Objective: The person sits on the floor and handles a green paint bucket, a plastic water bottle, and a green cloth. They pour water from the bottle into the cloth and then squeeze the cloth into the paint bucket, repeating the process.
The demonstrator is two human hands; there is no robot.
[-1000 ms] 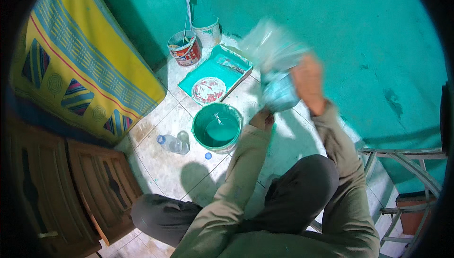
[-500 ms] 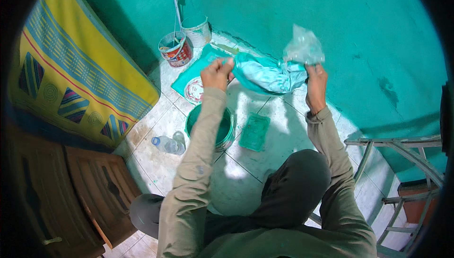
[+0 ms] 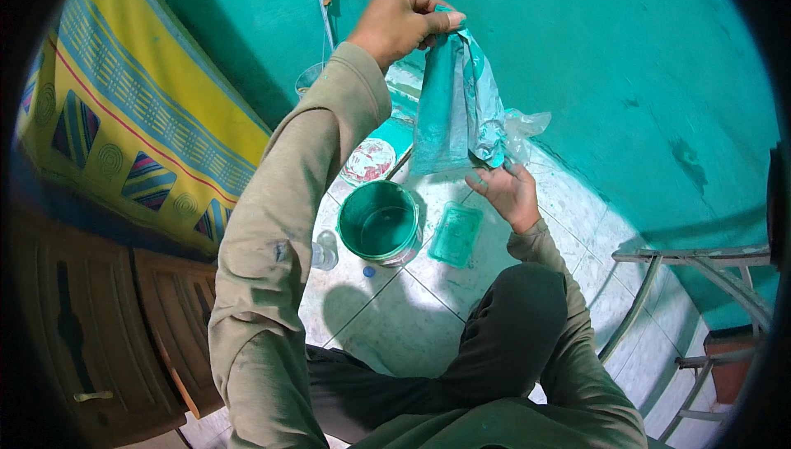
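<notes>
My left hand [image 3: 404, 25] is raised, with thumb and fingers pinching the top of a plastic bag [image 3: 449, 107] smeared with green paint. The bag hangs down in creased folds, silvery along its right side. Just under its bunched lower end is my right hand [image 3: 509, 194], palm turned up and fingers apart. Whether its fingertips touch the bag I cannot tell. A clear plastic piece [image 3: 527, 125] sticks out beside that lower end. Below the bag stands a bucket [image 3: 409, 253] coated inside with green paint. Right of it lies a green-smeared rectangular tray or lid [image 3: 456, 235].
A clear bottle [image 3: 326, 250], partly hidden by my left sleeve, and a blue cap [image 3: 368, 271] lie on the tiles. A paint-stained round lid [image 3: 368, 161] lies behind the bucket. A ladder [image 3: 692, 255] stands right, a patterned yellow cloth [image 3: 156, 119] and brown cabinet doors [image 3: 82, 325] left.
My left hand has risen with its end of the bag, so the bag now hangs upright instead of sideways. My right hand has moved down and its fingers have loosened.
</notes>
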